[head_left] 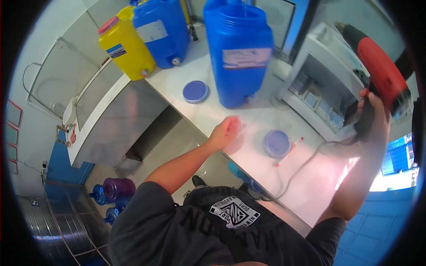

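Observation:
In my raised right hand is a red and black heat gun, gripped by its dark handle, with its nozzle toward the far side. Its cord trails over the white counter. Over the near edge of the counter, my left hand is loosely closed, and I see nothing in it. Just beyond that hand stands a large blue jerrycan with an uncapped mouth. One round blue-purple lid lies left of the jerrycan; another lid lies nearer me, beside a red and white pen.
Yellow and blue jerrycans with spigots stand at the far left end. A white shelf unit holding small items stands right of the large jerrycan. Water bottles are on the floor at left.

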A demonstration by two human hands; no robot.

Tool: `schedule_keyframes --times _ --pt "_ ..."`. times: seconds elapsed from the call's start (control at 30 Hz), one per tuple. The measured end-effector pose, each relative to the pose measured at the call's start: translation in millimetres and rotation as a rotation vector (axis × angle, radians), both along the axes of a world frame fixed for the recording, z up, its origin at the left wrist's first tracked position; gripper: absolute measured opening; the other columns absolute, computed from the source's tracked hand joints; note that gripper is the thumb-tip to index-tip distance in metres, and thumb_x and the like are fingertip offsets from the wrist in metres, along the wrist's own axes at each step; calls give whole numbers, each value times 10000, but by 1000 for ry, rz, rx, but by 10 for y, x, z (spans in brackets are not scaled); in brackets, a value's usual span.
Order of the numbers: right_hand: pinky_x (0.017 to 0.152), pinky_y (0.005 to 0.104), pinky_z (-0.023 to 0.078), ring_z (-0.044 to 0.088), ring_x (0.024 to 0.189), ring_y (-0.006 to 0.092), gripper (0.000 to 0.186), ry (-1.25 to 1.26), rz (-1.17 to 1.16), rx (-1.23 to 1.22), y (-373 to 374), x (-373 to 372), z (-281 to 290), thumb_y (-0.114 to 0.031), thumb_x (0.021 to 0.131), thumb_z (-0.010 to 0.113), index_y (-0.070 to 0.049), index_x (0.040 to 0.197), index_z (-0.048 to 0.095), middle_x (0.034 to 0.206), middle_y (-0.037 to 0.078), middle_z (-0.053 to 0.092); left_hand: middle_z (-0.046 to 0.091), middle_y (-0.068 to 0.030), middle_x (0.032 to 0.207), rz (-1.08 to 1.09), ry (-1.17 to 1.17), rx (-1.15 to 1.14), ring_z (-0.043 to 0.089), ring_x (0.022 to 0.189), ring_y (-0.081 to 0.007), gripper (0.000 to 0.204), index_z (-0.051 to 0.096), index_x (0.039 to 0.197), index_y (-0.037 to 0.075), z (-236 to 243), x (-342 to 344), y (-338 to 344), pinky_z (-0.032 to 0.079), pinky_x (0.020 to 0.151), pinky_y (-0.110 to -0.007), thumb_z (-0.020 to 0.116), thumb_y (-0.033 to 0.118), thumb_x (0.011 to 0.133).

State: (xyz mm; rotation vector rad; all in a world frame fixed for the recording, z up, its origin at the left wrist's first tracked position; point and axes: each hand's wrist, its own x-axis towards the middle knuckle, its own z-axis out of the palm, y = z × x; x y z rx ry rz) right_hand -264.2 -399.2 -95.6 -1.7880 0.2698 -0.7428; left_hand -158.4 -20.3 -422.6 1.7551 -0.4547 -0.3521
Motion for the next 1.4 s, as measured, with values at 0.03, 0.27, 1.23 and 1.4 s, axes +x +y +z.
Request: schedule_keyframes --times 0.03,0.27,1.23,1.4 --pt "641 273 495 636 709 122 362 107 -80 -146 -67 189 174 -264 870 664 18 1098 672 859 99 681 585 -88 1343 -38 63 -6 606 1105 -144 473 460 1415 52 40 -37 272 500 946 -311 595 60 962" --pt "970 401 479 653 1119 357 562 627 -247 -1228 -764 1436 581 -311 778 729 7 1236 656 1203 231 677 630 -65 1277 46 273 -80 602 1117 -126 418 510 1379 52 51 13 2284 494 958 -302 638 139 991" --pt "891 334 526 656 1007 197 447 751 1243 -161 5828 3564 -2460 -196 927 711 -5 1308 574 1184 151 660 387 -147 1554 576 -473 783 518 1296 -298 403 635 1279 116 1487 2737 7053 466 1030 -430 727 234 905" --pt "873 337 531 666 1005 203 450 835 1042 -194 6198 3463 -2455 -194 923 710 -16 1314 573 1189 140 668 380 -176 1549 598 -362 921 593 1189 -344 478 603 1315 163 1228 3810 7991 512 971 -401 749 255 870"
